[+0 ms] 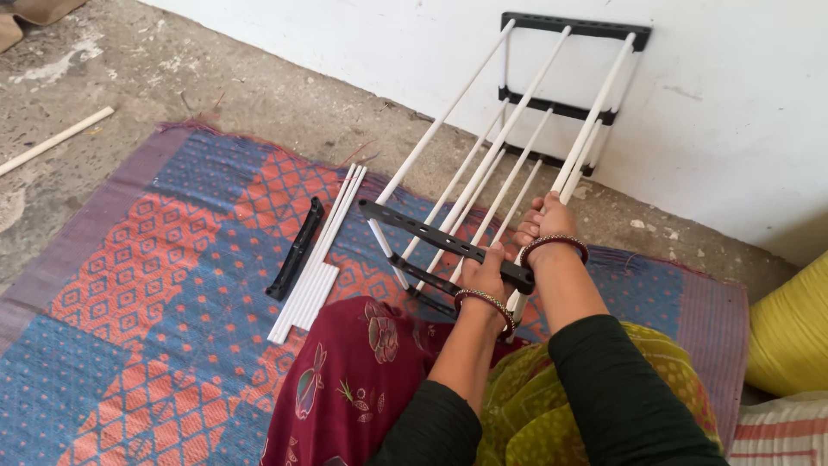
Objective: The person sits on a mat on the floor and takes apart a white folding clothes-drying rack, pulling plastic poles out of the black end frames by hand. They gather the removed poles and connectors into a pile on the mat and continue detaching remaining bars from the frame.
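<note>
On mat (155,285), hands grip rack (483,185) (fingers partly hidden).

No packages, labels, signs or screens appear anywhere in this view.
</note>
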